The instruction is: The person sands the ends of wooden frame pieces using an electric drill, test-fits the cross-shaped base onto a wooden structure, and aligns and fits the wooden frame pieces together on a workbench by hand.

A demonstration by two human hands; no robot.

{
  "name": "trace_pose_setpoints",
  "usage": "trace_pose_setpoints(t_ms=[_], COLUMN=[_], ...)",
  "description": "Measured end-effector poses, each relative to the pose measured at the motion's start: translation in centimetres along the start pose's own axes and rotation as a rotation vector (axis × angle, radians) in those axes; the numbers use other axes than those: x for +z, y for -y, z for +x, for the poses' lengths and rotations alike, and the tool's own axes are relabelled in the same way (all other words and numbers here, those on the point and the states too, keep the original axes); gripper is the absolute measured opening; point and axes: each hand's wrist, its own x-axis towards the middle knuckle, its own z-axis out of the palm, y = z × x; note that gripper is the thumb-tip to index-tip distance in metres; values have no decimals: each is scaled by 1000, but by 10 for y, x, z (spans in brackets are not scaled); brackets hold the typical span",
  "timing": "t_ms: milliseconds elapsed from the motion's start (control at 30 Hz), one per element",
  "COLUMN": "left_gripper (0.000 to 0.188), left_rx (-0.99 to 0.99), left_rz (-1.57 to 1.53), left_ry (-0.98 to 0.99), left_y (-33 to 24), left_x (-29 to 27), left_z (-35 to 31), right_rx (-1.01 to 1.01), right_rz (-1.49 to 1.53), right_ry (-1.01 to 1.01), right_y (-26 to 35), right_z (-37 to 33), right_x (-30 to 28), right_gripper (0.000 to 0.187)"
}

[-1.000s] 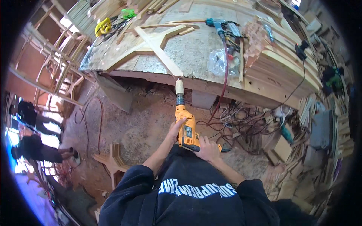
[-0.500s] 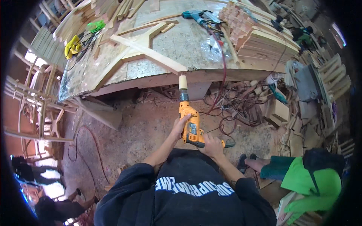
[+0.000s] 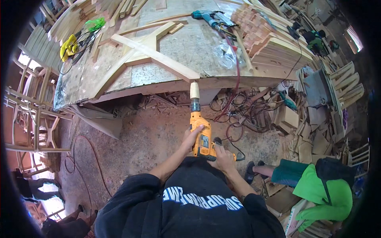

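I hold a yellow power drill in front of my body, pointing away toward the workbench. My left hand wraps the left side of its body, thumb on top. Around the rear handle my right hand is closed. Ahead of the dark chuck sits a pale, round wooden piece, narrower at its far tip. That tip lies at the end of one leg of a crossed wooden frame, by the bench's near edge; whether they touch I cannot tell.
On the workbench lie a teal power tool, a yellow tool and stacked curved wood. Red hose hangs over its edge into tangled cords and offcuts. A person in green bends at the lower right; chair frames stand left.
The drill sits slightly lower and farther right in view, still in both hands. The view has shifted a little, moving the bench's left end leftward. The person in green has moved slightly.
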Motion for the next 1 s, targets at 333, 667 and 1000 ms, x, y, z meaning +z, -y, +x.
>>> trace_pose_setpoints(t_ms=[333,667,1000], left_gripper=[39,45,41], left_rx=[5,-15,35], left_rz=[-20,-94,-16], left_ry=[22,40,-3], left_y=[-12,-9,-5], left_x=[3,9,11], left_z=[-6,-4,-5], right_rx=[-21,-16,-27], right_rz=[-17,11,33], right_ry=[-28,6,-45], right_y=[-1,-5,-6], right_z=[7,8,5], right_x=[0,-13,-11], right_gripper=[62,65,58])
